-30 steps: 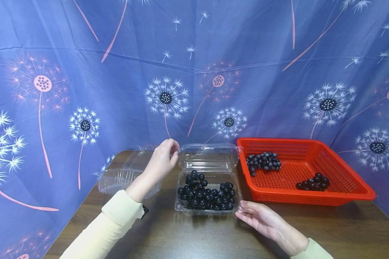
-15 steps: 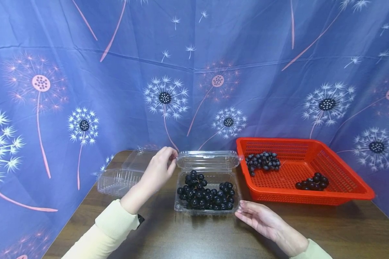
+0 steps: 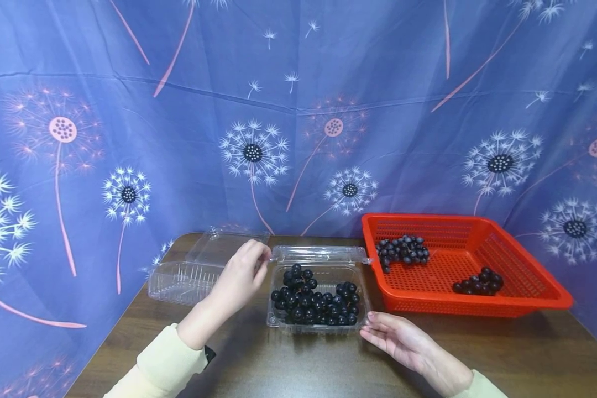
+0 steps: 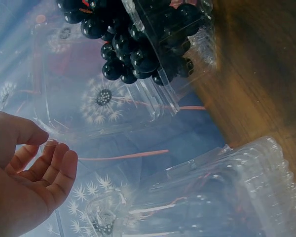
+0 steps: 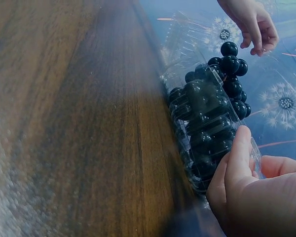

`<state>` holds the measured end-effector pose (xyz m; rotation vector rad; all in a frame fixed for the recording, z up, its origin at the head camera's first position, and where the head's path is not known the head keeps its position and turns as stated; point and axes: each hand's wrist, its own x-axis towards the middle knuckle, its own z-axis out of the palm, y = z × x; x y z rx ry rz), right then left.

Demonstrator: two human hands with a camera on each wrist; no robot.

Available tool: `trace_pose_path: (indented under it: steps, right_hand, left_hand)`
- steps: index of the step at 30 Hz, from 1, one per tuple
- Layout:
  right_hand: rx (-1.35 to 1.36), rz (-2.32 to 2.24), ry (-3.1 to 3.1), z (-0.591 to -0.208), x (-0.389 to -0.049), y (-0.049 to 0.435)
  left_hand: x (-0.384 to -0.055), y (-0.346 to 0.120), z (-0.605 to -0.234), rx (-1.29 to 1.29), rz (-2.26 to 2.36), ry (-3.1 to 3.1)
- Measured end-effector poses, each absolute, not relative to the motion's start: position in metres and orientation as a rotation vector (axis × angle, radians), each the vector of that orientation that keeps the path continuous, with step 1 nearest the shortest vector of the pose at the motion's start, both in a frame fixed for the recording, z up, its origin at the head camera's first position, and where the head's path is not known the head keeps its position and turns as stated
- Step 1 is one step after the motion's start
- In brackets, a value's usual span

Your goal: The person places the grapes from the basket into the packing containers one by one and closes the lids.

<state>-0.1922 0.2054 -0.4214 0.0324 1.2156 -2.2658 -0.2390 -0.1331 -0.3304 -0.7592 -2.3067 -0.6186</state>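
In the head view, a person's left hand (image 3: 239, 273), left of center, pinches the corner of the open lid (image 3: 323, 254) of a clear plastic box (image 3: 318, 329), while the right hand (image 3: 405, 345), at lower right, pinches the box's near right corner. Black grapes (image 3: 305, 304) lie in the box at center, on a wooden counter (image 3: 288, 370). A red basket (image 3: 477, 304) at right holds two more bunches (image 3: 403, 250); a second clear box (image 3: 179, 282) stands open at left, before a blue dandelion-print cloth (image 3: 298, 72). In the left wrist view, the left hand meets the lid's edge at lower left, grapes at top. In the right wrist view, the right hand grips the box at lower right, well apart from the left hand at upper right.
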Motion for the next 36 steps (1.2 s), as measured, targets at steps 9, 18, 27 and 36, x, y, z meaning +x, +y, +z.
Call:
trace_pose_path:
  steps: [9,18,27,36]
  right_hand:
    - [0.018,-2.257,1.212,-0.423,-0.191,0.207]
    - [0.007,-2.257,1.211,-0.427,-0.189,0.206]
    - [0.028,-2.255,1.196,-0.429,-0.189,0.206]
    - [0.007,-2.253,1.159,-0.429,-0.19,0.207]
  left_hand:
    - [-0.228,-0.136,-0.344,-0.793,-0.572,-2.291]
    - [-0.217,-0.139,-0.355,-0.834,-0.528,-2.294]
    - [-0.209,-0.141,-0.362,-0.887,-0.507,-2.29]
    - [-0.205,-0.144,-0.369,-0.915,-0.494,-2.298]
